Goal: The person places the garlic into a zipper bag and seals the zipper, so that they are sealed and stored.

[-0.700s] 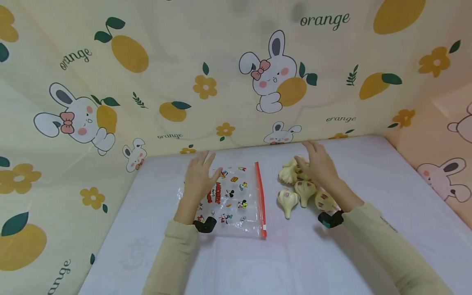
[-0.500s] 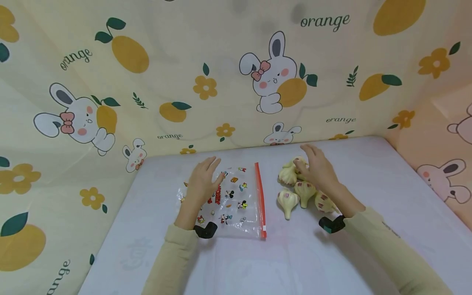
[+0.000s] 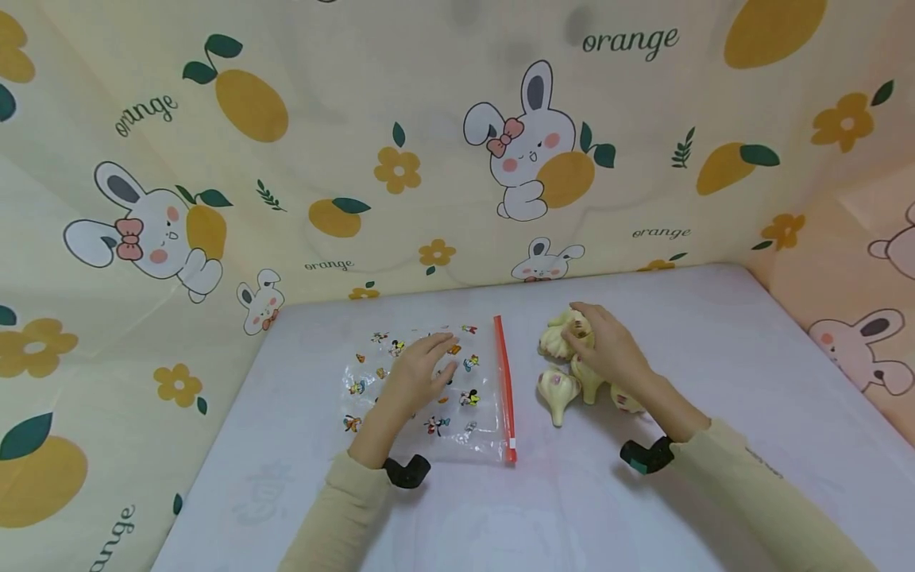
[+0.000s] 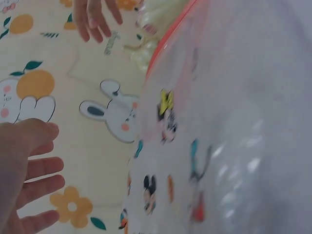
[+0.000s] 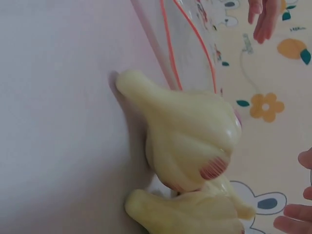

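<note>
A clear zip bag [image 3: 465, 429] with cartoon prints and a red zip edge lies flat on the table. Over it hovers my left hand [image 3: 418, 377], fingers spread and holding nothing. To the bag's right sit several garlic bulbs [image 3: 558, 389], pale with reddish marks. My right hand [image 3: 608, 342] is above the back of this group, fingers loosely bent, partly hiding some bulbs; whether it touches one cannot be told. The right wrist view shows a garlic bulb [image 5: 190, 136] close up, with that hand's fingertips [image 5: 295, 219] at the right edge, apart from it.
The pale table [image 3: 500, 516] ends at a patterned cloth wall [image 3: 429, 159] with rabbits and oranges, which also closes the left side. A pinkish cloth wall [image 3: 858, 262] stands at the right. Black wrist cameras [image 3: 407, 472] hang below both wrists.
My left hand has come nearer and to the right over the bag. My right hand has lowered toward the garlic bulbs. Bag and bulbs stay in place.
</note>
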Tool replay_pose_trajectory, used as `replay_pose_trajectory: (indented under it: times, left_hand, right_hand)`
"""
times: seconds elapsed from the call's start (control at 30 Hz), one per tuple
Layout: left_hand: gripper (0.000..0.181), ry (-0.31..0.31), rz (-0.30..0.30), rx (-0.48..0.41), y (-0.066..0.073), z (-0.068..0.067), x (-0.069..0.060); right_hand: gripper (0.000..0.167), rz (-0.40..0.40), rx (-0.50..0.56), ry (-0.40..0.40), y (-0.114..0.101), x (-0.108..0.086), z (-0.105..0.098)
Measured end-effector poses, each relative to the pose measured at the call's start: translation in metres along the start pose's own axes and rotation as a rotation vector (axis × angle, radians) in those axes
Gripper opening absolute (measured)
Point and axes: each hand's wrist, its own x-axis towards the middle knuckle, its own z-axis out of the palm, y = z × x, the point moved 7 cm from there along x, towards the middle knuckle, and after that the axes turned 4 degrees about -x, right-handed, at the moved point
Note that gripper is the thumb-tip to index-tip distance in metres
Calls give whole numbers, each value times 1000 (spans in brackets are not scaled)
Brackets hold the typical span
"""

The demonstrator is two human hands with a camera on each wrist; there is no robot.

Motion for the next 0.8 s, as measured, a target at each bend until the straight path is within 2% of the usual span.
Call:
replay_pose_trajectory:
  times: [0.2, 0.33, 0.47, 0.6, 0.8]
  left_hand:
    - [36, -22, 102, -3, 19, 9, -4]
    - [34, -64, 147, -16, 29, 17, -6]
    - [30, -108, 182, -30, 38, 25, -8]
    - [28, -127, 224, -42, 47, 31, -10]
    - [25, -114, 361, -27, 63, 40, -15]
  right_hand:
    - [53, 6, 20, -34, -3, -4, 9]
    - [51, 1, 69, -56, -3, -8, 16]
    - [46, -34, 121, -55, -6, -10, 20]
    - [40, -70, 121, -43, -9, -11, 24]
    - [36, -57, 112, -60, -12, -13, 30]
